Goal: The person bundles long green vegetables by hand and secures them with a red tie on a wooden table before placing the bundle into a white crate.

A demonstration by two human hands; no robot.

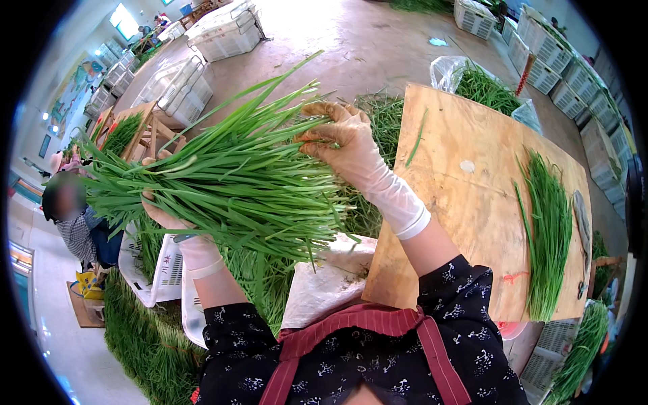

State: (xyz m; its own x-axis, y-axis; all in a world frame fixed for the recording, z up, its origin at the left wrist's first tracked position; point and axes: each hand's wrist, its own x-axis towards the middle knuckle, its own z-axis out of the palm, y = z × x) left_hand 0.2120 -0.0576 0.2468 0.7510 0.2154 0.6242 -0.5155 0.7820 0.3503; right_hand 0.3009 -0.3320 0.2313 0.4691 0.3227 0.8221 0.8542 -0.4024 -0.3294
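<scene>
A large loose bunch of garlic chives (250,175) is held up in front of me. My left hand (169,216), in a stained thin white glove, wraps round the bunch from below; leaves hide part of its fingers. At the upper right of the bunch is my right hand (344,138), gloved the same way. Its fingers pinch a few chive stems at their cut ends. Beside it lies a slanted wooden board (466,209) bearing a neat chive bundle (548,236) and one loose leaf (418,138).
On the board are red bands (516,277), small scissors (581,290) and a grey cloth strip (582,226). White crates (162,270) and heaped chives (145,337) stand to my left. A bag of greens (486,88) sits beyond the board. Another person (81,226) sits at far left.
</scene>
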